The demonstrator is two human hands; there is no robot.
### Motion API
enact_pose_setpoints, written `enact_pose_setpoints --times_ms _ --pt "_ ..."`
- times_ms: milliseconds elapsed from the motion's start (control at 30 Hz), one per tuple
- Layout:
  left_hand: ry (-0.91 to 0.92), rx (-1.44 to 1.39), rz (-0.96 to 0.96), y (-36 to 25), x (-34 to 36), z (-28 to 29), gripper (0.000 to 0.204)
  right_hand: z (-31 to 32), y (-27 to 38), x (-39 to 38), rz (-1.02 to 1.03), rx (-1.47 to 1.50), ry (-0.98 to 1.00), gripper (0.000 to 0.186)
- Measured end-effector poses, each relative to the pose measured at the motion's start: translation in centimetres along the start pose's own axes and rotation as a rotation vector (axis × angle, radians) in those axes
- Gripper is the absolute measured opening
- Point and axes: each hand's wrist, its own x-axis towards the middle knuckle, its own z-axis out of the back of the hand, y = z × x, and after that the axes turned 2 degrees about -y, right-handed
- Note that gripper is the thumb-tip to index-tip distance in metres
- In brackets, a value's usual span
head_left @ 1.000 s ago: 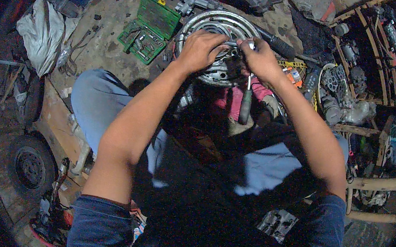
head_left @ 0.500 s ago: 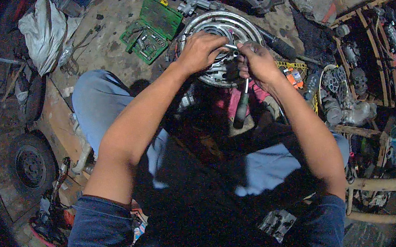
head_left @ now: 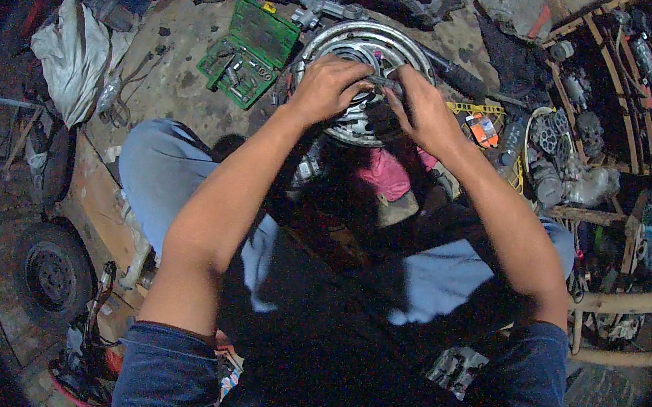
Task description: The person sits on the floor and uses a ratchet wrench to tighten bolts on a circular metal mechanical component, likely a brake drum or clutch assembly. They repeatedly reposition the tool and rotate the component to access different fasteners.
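Note:
Over a silver wheel rim (head_left: 407,40) on the floor in front of me, my two hands meet. My left hand (head_left: 329,88) is closed, its fingertips at one end of a dark-handled tool (head_left: 385,83). My right hand (head_left: 423,109) reaches in from the other side, fingers bent round the tool's other end. Most of the tool is hidden by the fingers, and its working end does not show. Coiled or ringed metal (head_left: 356,53) lies inside the rim. Beneath the hands, close to my legs, is a pink cloth (head_left: 384,175).
A green socket case (head_left: 263,33) lies unlatched left of the rim, with sockets in it. Behind the rim sits a silver metal part (head_left: 311,12), and a black shock-absorber-like tube (head_left: 452,73) extends right. An orange box (head_left: 482,130) and a basin of engine parts (head_left: 549,140) are at right.
The tool's black handle, which hung below my right hand, no longer hangs there. A dark length now lies crosswise between my hands, and my right hand has turned over it.

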Motion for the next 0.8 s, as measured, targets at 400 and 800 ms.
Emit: enact_pose_setpoints --times_ms 400,800 --pt "0.152 -0.216 0.401 -2.3 2.4 1.1 0.03 -0.9 -1.4 0.2 -0.175 0.303 -0.223 0.022" --pt "-0.16 -0.034 0.166 -2.0 0.6 0.2 0.021 5.5 3.6 0.5 -0.501 0.291 -0.283 0.03"
